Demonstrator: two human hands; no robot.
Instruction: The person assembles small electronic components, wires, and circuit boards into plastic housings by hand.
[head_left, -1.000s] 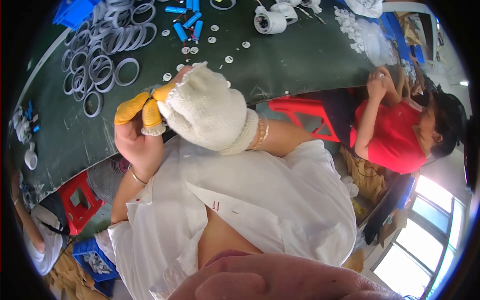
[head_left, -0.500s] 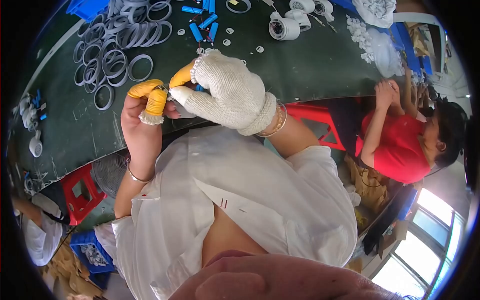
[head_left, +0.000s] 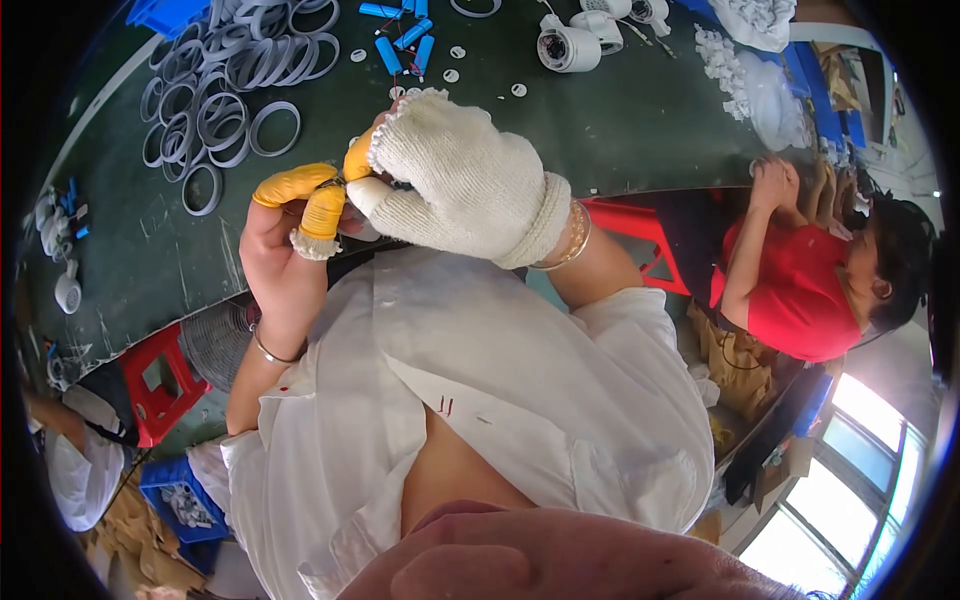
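Note:
My left hand (head_left: 285, 240) is closed in a pinch, with yellow covers on its thumb and forefinger. Opposite it, my right hand (head_left: 455, 180) wears a white knitted glove with a yellow fingertip cover and is closed too. The fingertips of both meet over the near part of the table, around a small dark piece (head_left: 335, 183) that they mostly hide; its kind cannot be made out. A pale part shows just under the fingers. Beyond my hands lie grey rings (head_left: 275, 129), blue cylindrical cells with wires (head_left: 412, 34) and small white discs (head_left: 451, 76).
White camera-like housings (head_left: 568, 48) stand at the far right of the dark green table (head_left: 640, 130), near white small parts and plastic bags (head_left: 775, 110). A blue bin (head_left: 165, 15) is at the far left. A person in red (head_left: 795, 285) sits to the right; red stools (head_left: 160, 390) stand below the edge.
Both hands stay together at the small piece, with slight shifts of the fingers and my right wrist a little to the right. The things on the table appear slightly shifted in the view.

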